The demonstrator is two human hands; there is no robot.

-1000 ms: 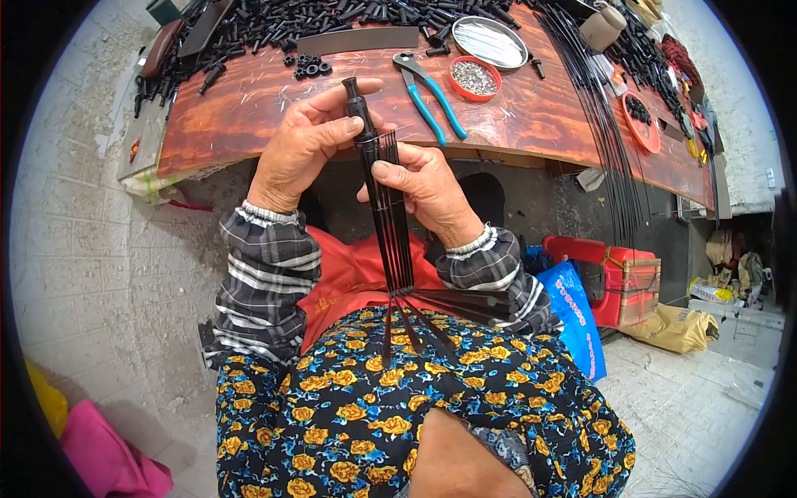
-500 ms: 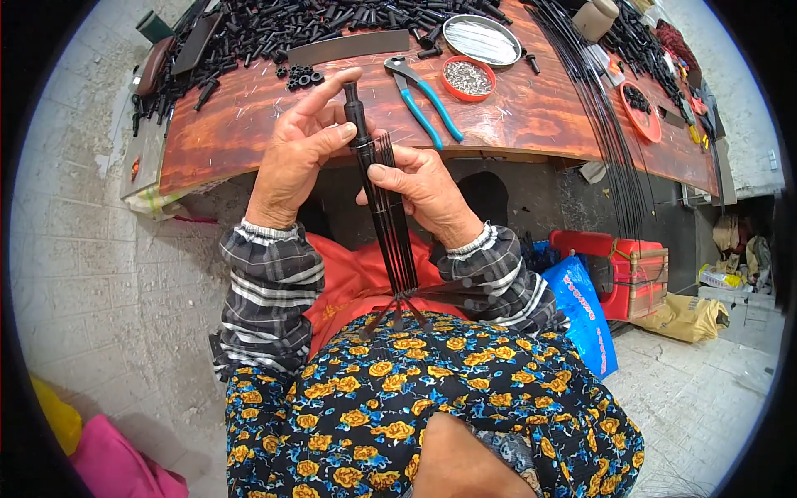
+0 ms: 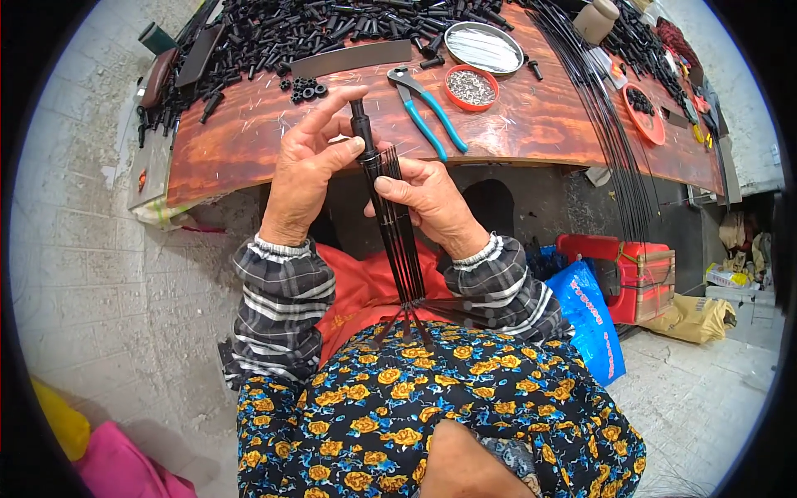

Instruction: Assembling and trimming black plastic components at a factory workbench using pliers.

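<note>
An umbrella frame [image 3: 398,241], black, with thin ribs folded together, stands upright between my hands and over my lap. At its top is a black plastic tube-like piece [image 3: 363,129]. My left hand [image 3: 311,170] closes on this piece, thumb pressed to its side and index finger reaching up to its tip. Just right of it, my right hand [image 3: 427,199] grips the rib bundle between thumb and fingers. Some rib ends stick up above the right thumb. The fingers behind the frame are partly hidden. Below, the ribs' lower ends spread over my flowered apron.
Pliers with teal handles [image 3: 427,116] lie on the wooden table [image 3: 249,137], beside a red dish of small metal parts [image 3: 471,87]. A round tin [image 3: 483,47] holds white strips. Black plastic parts [image 3: 324,25] heap at the back. Long black ribs [image 3: 610,141] hang over the right edge.
The whole view has shifted slightly, with table and hands appearing a little lower and to the right. Both hands keep their hold on the umbrella frame.
</note>
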